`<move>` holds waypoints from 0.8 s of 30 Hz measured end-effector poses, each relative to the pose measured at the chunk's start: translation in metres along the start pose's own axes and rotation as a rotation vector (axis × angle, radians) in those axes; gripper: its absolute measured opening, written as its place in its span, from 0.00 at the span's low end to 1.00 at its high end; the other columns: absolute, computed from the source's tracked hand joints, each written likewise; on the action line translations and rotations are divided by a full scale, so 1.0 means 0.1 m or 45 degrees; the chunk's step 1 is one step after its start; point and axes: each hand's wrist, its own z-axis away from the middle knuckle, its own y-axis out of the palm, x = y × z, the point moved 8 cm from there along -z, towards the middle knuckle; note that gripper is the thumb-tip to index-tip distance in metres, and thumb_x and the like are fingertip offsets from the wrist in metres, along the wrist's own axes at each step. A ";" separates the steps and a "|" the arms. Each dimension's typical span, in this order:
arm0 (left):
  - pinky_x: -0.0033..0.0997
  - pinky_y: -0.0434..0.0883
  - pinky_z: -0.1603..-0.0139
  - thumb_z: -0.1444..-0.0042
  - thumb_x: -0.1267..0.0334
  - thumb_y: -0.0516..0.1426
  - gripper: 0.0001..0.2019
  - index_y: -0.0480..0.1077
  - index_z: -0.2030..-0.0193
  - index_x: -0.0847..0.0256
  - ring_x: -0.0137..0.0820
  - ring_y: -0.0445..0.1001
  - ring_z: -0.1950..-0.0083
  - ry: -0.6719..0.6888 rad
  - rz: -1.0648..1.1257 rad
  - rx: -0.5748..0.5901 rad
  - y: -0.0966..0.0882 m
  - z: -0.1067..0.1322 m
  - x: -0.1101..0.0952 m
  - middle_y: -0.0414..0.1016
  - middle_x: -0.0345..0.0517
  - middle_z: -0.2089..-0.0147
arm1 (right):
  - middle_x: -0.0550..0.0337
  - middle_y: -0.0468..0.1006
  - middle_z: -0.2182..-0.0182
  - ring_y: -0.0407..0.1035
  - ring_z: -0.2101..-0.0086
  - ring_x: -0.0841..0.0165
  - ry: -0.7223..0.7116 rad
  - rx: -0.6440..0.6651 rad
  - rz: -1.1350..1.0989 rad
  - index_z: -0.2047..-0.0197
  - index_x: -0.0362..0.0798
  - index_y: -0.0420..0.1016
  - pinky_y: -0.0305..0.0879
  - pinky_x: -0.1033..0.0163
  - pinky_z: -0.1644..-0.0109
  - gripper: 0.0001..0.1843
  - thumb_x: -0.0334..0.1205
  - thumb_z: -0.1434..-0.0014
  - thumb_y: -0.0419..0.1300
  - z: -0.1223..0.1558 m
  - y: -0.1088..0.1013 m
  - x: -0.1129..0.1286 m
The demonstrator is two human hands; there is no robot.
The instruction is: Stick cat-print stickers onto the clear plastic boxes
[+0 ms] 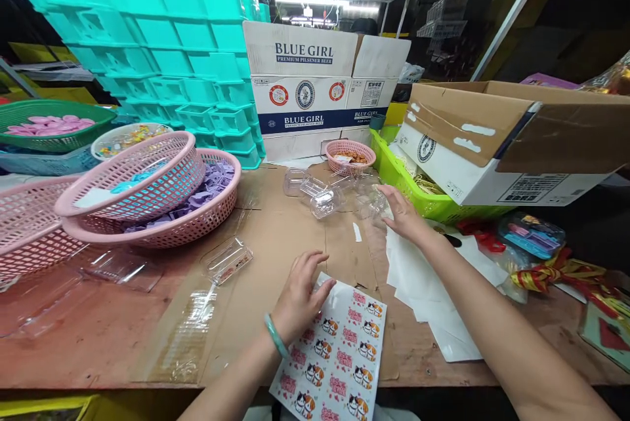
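Note:
My left hand [302, 293], with a jade-green bangle [276, 336] at the wrist, hovers by the top left of a sticker sheet [344, 349] printed with cartoon cats and pink lettering. Its fingers are apart and nothing shows in them. Further out, my right hand [401, 214] reaches to a group of clear plastic boxes [327, 201], fingers spread at the right-hand one. Whether the fingertips touch that box I cannot tell. One clear box [229, 260] bearing a sticker lies apart on the cardboard mat at left.
Pink baskets [147, 224] with purple and blue pieces stand left, before stacked turquoise bins [187, 47]. A small pink basket [349, 153] sits by a white beer carton [315, 90]. At right are a lime-green basket [408, 175], an opened carton [457, 139] and white paper sheets [423, 290].

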 end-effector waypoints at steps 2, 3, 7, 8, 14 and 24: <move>0.46 0.62 0.38 0.42 0.63 0.55 0.20 0.62 0.42 0.56 0.41 0.63 0.39 0.049 -0.025 0.014 0.02 -0.05 -0.05 0.65 0.53 0.42 | 0.49 0.56 0.40 0.62 0.46 0.56 0.010 -0.057 -0.133 0.35 0.55 0.52 0.59 0.46 0.42 0.38 0.33 0.48 0.58 0.12 -0.09 0.12; 0.47 0.61 0.38 0.42 0.63 0.56 0.24 0.59 0.39 0.55 0.42 0.61 0.37 0.082 -0.044 0.004 0.03 -0.07 -0.09 0.62 0.54 0.40 | 0.50 0.56 0.40 0.66 0.50 0.59 0.047 -0.099 -0.236 0.35 0.56 0.51 0.61 0.48 0.43 0.38 0.35 0.48 0.59 0.19 -0.15 0.19; 0.57 0.51 0.33 0.47 0.63 0.60 0.40 0.44 0.31 0.50 0.49 0.41 0.28 0.331 -0.156 -0.038 0.08 -0.14 -0.33 0.39 0.53 0.28 | 0.53 0.56 0.42 0.68 0.66 0.71 0.361 -0.226 -0.999 0.36 0.64 0.43 0.71 0.57 0.57 0.46 0.42 0.51 0.65 0.44 -0.26 0.53; 0.58 0.49 0.33 0.47 0.64 0.60 0.40 0.44 0.31 0.50 0.50 0.37 0.28 0.403 -0.157 -0.030 0.11 -0.14 -0.38 0.34 0.52 0.27 | 0.54 0.58 0.43 0.68 0.67 0.72 0.439 -0.186 -1.226 0.37 0.65 0.43 0.72 0.60 0.61 0.46 0.44 0.52 0.66 0.48 -0.22 0.64; 0.43 0.64 0.40 0.46 0.66 0.59 0.34 0.52 0.34 0.52 0.41 0.59 0.35 0.222 0.406 0.071 0.12 -0.08 -0.22 0.59 0.53 0.35 | 0.59 0.68 0.52 0.70 0.67 0.71 0.763 0.050 -1.781 0.41 0.63 0.49 0.71 0.65 0.66 0.37 0.45 0.50 0.63 0.65 0.19 1.02; 0.33 0.72 0.57 0.52 0.58 0.65 0.21 0.68 0.53 0.63 0.31 0.74 0.58 -0.774 1.273 0.220 -0.09 0.46 0.54 0.72 0.49 0.53 | 0.57 0.50 0.35 0.39 0.35 0.51 0.324 -0.348 -0.479 0.50 0.57 0.70 0.38 0.38 0.34 0.15 0.48 0.40 0.56 0.76 -0.22 1.17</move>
